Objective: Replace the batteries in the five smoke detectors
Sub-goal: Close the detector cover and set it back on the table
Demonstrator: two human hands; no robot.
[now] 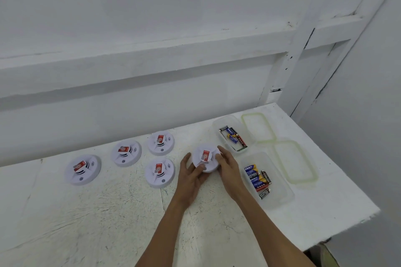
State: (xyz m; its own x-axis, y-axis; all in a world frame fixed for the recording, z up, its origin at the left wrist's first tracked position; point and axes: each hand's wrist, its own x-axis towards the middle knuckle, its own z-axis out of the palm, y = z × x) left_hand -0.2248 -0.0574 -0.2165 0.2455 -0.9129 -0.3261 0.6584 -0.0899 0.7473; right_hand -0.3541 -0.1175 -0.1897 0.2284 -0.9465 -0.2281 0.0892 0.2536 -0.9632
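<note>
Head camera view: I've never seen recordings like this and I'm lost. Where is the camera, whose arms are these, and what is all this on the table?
There is no machine here. A person wears one camera on the head, and it looks down at their own arms. The left hand and right hand hold one smoke detector between them. Four other smoke detectors lie to its left on the white table. To the right stand a far tub and a near tub, both clear, with batteries inside. Their lids lie beside them.
</note>
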